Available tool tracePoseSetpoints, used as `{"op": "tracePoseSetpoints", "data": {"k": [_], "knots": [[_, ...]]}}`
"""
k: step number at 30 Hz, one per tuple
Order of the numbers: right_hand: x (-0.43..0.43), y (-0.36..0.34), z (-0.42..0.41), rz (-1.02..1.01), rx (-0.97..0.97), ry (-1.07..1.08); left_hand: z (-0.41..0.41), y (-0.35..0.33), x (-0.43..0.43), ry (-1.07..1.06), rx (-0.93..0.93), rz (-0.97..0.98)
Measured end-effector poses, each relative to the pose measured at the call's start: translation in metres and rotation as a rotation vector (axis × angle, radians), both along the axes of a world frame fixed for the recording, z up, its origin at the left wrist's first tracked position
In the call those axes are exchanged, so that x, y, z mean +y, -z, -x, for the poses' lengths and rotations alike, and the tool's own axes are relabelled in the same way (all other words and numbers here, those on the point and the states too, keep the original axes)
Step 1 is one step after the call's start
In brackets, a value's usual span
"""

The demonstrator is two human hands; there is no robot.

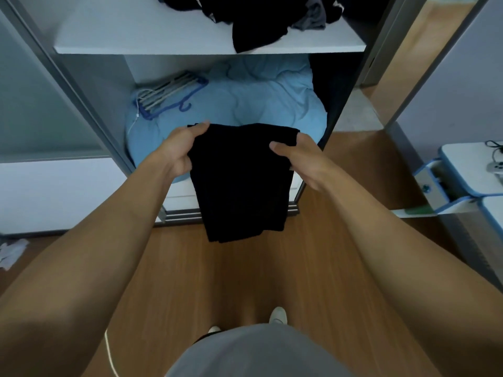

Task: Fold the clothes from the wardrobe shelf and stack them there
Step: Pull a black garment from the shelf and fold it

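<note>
Head view: left hand (181,148) and right hand (299,156) grip a partly folded black garment (239,180) below the shelf (136,47); a dark heap (261,20) at its right edge looks unfolded; nothing stacked.

Worn on my upper body: one plain grey top (255,355), which filled the lower frame as a rounded mass. Arms: both were bare from the frame's edge to my left hand (178,152) and right hand (304,161). Feet: my left foot (213,329) and right foot (278,314) showed white toes; sock or slipper, I could not tell.
</note>
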State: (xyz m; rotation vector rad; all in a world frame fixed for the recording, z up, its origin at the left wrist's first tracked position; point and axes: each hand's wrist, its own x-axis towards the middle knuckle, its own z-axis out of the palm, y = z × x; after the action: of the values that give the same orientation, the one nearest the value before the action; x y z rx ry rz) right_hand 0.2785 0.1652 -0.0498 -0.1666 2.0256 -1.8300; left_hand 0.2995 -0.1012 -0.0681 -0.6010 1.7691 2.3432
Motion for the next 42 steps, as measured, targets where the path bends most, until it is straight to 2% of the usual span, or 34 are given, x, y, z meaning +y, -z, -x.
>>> {"op": "tracePoseSetpoints", "data": {"k": [1, 3, 5, 8, 12, 21, 24, 29, 33, 38, 42], "knots": [[-0.003, 0.0, 0.001, 0.027, -0.002, 0.035, -0.002, 0.003, 0.0, -0.004, -0.013, -0.005], [-0.009, 0.001, 0.004, 0.126, -0.059, 0.137, -0.007, 0.013, 0.003, -0.037, -0.032, 0.103], [-0.018, 0.004, 0.003, 0.15, -0.101, 0.194, -0.008, 0.017, 0.005, -0.144, -0.029, 0.183], [-0.025, 0.008, 0.0, 0.125, -0.141, 0.222, -0.005, 0.011, 0.003, -0.203, 0.031, 0.111], [-0.026, 0.003, 0.001, 0.16, -0.19, 0.201, -0.006, 0.01, 0.004, -0.148, 0.084, 0.187], [-0.021, 0.002, 0.001, 0.215, -0.212, 0.124, -0.01, 0.009, 0.007, -0.154, 0.066, 0.142], [-0.021, 0.002, 0.002, 0.205, -0.198, 0.125, -0.01, 0.004, 0.007, -0.157, 0.069, 0.175], [-0.021, 0.003, 0.001, 0.088, -0.167, 0.173, -0.007, 0.006, 0.002, -0.255, 0.0, 0.363], [-0.024, 0.006, -0.001, 0.018, -0.142, 0.266, -0.008, 0.01, 0.006, -0.357, 0.005, 0.315], [-0.019, 0.011, 0.003, -0.047, -0.074, 0.311, -0.007, 0.003, 0.01, -0.173, 0.099, 0.507], [-0.009, 0.003, 0.014, -0.174, -0.002, 0.239, -0.007, -0.005, 0.015, 0.01, 0.105, 0.741]]}}
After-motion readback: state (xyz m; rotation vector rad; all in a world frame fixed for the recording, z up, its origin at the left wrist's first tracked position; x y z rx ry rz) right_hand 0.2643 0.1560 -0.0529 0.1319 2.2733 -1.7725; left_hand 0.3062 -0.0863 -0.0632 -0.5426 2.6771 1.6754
